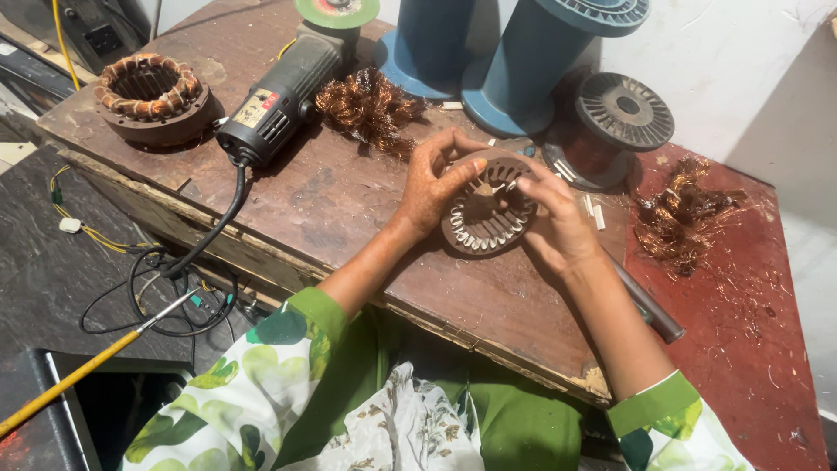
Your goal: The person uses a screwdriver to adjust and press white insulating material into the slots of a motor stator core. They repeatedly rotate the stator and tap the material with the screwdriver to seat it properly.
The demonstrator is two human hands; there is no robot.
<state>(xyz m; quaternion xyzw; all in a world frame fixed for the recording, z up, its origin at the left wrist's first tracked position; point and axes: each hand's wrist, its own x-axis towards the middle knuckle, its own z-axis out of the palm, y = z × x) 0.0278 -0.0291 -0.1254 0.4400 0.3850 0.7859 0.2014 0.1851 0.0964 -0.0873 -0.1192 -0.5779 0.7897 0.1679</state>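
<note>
We see the left hand (433, 181) gripping the upper left rim of a round motor stator core (486, 210), fingers curled over its edge, while the right hand (555, 221) clasps the right side, fingertips pressing at the white slot liners inside the ring. The stator core lies on a worn wooden bench (349, 201), near its front edge. Just behind the core sits a clump of stripped copper wire (370, 106), and left of that clump an angle grinder (283, 94) with a green disc. Farther left of the core rests a wound stator (152, 96). Behind the core stand two blue spools (523, 61); just right of it a dark reel of copper wire (610, 126), and beyond that more copper scrap (684, 214)
</note>
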